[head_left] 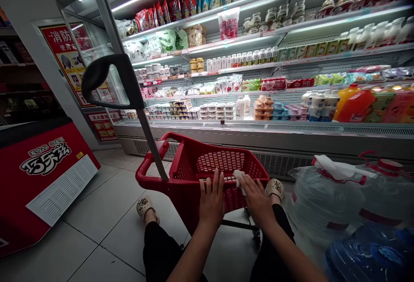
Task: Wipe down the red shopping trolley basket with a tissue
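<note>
A red plastic shopping basket on wheels point(190, 191) stands between my legs. Its grey pole ends in a black grip point(113, 81) at upper left. My left hand point(211, 198) lies against the basket's near rim, fingers stretched out and slightly apart, with nothing in it. Against the same rim, further right, my right hand point(258, 196) presses a crumpled white tissue point(238, 175) under its fingers. Part of the tissue is hidden by that hand. Through the basket's top, the slotted far wall shows.
A refrigerated shelf unit point(207, 133) with bottles, cups and bags runs behind the basket. Large wrapped water bottles point(323, 204) and a blue water jug point(371, 252) stand at right. A red chest freezer point(42, 187) is at left, above pale floor tiles point(106, 217).
</note>
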Motion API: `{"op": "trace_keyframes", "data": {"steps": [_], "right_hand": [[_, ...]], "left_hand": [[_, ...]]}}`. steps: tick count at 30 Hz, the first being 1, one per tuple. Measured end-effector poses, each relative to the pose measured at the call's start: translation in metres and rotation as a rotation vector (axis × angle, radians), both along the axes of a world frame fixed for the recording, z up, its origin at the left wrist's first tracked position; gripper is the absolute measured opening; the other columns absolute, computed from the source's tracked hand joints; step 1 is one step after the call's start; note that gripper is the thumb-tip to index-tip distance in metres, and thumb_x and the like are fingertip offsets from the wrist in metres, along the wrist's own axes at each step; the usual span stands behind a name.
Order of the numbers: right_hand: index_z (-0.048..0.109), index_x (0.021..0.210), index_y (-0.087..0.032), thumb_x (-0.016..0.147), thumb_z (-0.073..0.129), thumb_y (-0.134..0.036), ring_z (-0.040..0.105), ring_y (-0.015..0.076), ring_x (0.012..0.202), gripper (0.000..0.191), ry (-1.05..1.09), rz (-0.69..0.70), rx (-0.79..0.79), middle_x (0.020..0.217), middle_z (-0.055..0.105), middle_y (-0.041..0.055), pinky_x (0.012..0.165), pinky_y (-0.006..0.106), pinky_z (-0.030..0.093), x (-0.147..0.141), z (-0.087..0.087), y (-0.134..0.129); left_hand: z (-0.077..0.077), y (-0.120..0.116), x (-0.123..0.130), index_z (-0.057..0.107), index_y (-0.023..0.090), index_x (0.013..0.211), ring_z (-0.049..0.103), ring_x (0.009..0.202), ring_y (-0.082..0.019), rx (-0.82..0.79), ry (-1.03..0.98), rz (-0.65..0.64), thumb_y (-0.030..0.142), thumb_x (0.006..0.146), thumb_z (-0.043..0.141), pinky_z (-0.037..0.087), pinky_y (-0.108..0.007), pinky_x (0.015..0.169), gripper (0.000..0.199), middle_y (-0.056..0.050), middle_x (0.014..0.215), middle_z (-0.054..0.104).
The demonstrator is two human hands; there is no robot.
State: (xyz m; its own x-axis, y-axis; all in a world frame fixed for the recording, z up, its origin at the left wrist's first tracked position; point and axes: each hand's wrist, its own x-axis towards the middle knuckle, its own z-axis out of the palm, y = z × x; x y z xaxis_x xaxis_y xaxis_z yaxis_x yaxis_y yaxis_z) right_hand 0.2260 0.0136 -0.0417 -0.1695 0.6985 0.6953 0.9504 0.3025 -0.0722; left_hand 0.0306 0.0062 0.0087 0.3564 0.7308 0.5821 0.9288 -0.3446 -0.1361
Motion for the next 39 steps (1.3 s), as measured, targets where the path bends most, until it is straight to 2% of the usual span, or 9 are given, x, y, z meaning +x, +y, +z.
{"op": "trace_keyframes", "data": {"steps": [3,6,11,14,17,25,28,34,39], "right_hand": [[0.007,0.169,-0.022,0.096,0.033,-0.004,0.036,0.0197,0.154,0.08,-0.024,0.13,0.004,0.168,0.037,0.0064,0.128,0.045,0.027,-0.053,0.015,-0.001],[0.01,0.169,-0.02,0.096,0.034,-0.004,0.038,0.019,0.153,0.078,-0.056,0.208,-0.001,0.167,0.039,0.0063,0.129,0.044,0.025,-0.067,0.023,-0.002],[0.009,0.169,-0.027,0.094,0.031,0.001,0.043,0.0159,0.15,0.083,-0.08,0.15,0.009,0.165,0.044,0.0016,0.13,0.044,0.02,0.003,0.007,0.0],[0.008,0.169,-0.031,0.097,0.033,-0.005,0.045,0.0184,0.149,0.08,-0.057,0.025,-0.013,0.165,0.043,0.0001,0.129,0.047,0.025,0.054,-0.009,0.004],[0.007,0.169,-0.032,0.1,0.035,-0.013,0.045,0.0223,0.149,0.077,-0.019,-0.07,-0.035,0.167,0.04,0.0008,0.126,0.05,0.031,0.068,-0.018,0.009],[0.002,0.169,-0.019,0.095,0.032,-0.003,0.032,0.0197,0.156,0.082,-0.017,0.167,-0.009,0.17,0.033,0.0065,0.127,0.044,0.031,-0.068,0.016,-0.001],[0.004,0.169,-0.019,0.095,0.034,-0.003,0.033,0.019,0.156,0.082,-0.039,0.234,0.003,0.169,0.034,0.0061,0.129,0.044,0.027,-0.081,0.026,-0.007],[0.011,0.169,-0.026,0.094,0.033,-0.002,0.038,0.0171,0.153,0.082,-0.055,0.141,-0.003,0.167,0.04,0.0033,0.13,0.044,0.021,0.012,0.003,-0.002],[0.025,0.167,-0.025,0.103,0.03,-0.014,0.043,0.0218,0.15,0.065,0.16,-0.055,-0.099,0.162,0.048,0.0077,0.125,0.051,0.032,0.073,-0.017,0.01]], "left_hand": [[-0.001,0.001,-0.003,-0.004,0.022,0.169,0.035,0.151,-0.039,0.014,0.006,-0.017,0.022,0.088,0.054,0.025,-0.063,0.125,0.099,-0.009,0.175,0.015],[0.001,0.002,-0.014,-0.003,0.018,0.169,0.025,0.159,-0.032,0.037,0.037,-0.043,0.024,0.093,0.049,0.026,-0.056,0.127,0.092,-0.01,0.175,0.016],[0.008,0.002,-0.036,0.012,0.018,0.169,0.02,0.161,-0.023,0.042,0.079,-0.102,0.011,0.088,0.048,0.027,-0.045,0.129,0.089,-0.008,0.175,0.016],[0.008,0.003,-0.038,0.034,0.031,0.162,0.017,0.162,-0.032,0.066,0.031,-0.048,0.007,0.084,0.056,0.026,-0.059,0.128,0.084,-0.004,0.175,0.018],[0.006,0.004,-0.032,0.048,0.035,0.154,0.024,0.158,-0.041,0.068,-0.018,0.003,0.01,0.083,0.063,0.023,-0.069,0.125,0.077,-0.006,0.174,0.024],[0.006,0.005,-0.021,0.025,0.026,0.166,0.038,0.15,-0.039,0.042,-0.011,0.026,0.02,0.092,0.057,0.027,-0.067,0.124,0.081,-0.009,0.173,0.027],[0.009,0.004,-0.025,0.017,0.017,0.168,0.035,0.152,-0.036,0.037,0.024,0.03,0.019,0.094,0.051,0.027,-0.061,0.125,0.082,-0.012,0.174,0.022],[0.012,0.003,-0.031,0.026,0.015,0.165,0.038,0.15,-0.036,0.001,0.063,0.013,0.017,0.085,0.057,0.025,-0.059,0.127,0.085,-0.013,0.175,0.015],[0.011,0.004,-0.024,0.036,0.016,0.161,0.036,0.152,-0.038,-0.008,0.055,0.004,0.019,0.084,0.059,0.024,-0.062,0.126,0.08,-0.014,0.174,0.018]]}}
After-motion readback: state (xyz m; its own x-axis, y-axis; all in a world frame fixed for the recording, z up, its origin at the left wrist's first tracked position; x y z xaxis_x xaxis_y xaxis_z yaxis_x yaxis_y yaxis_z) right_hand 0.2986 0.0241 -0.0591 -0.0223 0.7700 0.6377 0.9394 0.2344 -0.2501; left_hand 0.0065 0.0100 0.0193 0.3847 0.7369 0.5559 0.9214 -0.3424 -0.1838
